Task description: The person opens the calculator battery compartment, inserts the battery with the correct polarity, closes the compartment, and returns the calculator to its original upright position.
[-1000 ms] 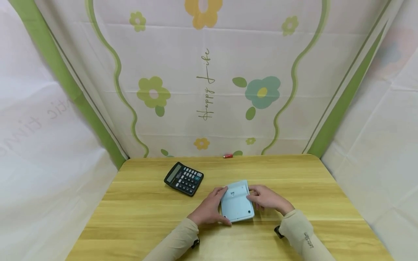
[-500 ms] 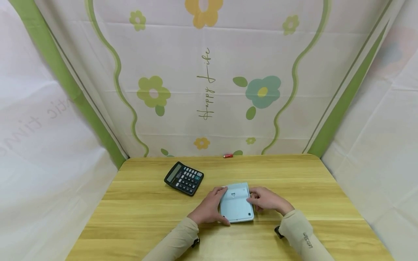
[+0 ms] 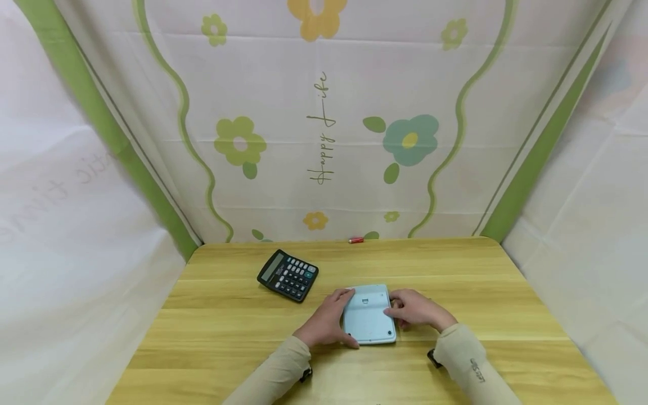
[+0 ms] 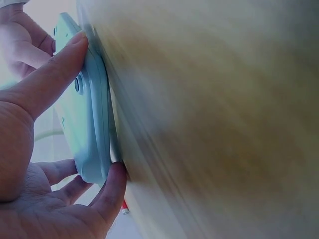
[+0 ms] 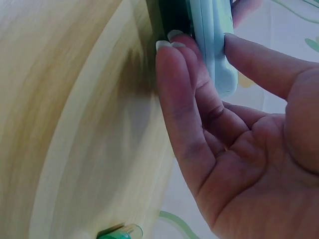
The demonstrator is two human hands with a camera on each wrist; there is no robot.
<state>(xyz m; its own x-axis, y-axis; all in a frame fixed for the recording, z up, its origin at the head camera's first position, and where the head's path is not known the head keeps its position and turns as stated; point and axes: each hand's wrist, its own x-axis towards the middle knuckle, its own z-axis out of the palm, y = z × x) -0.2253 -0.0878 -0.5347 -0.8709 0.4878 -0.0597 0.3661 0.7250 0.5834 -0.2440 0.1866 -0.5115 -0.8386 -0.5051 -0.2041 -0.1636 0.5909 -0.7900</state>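
A pale blue calculator (image 3: 368, 320) is held back side up low over the wooden table, with a small latch mark near its far end. My left hand (image 3: 329, 322) grips its left side. The left thumb (image 4: 62, 67) presses the near corner, and the other fingers (image 4: 112, 191) reach round the far end. On the right side, my right hand (image 3: 414, 308) pinches the edge. Its thumb (image 5: 249, 55) is on the back, while the curled fingers (image 5: 179, 84) are at the dark underside.
A black calculator (image 3: 288, 275) lies face up to the left, beyond my left hand. A small red cylinder (image 3: 356, 240) lies at the table's back edge. A small green object (image 5: 119, 233) shows low in the right wrist view. Printed cloth (image 3: 283, 101) surrounds the table (image 3: 212, 326).
The pale blue calculator has turned slightly and its far end has come down, so it now looks flatter and squarer. Both hands keep their hold on it.
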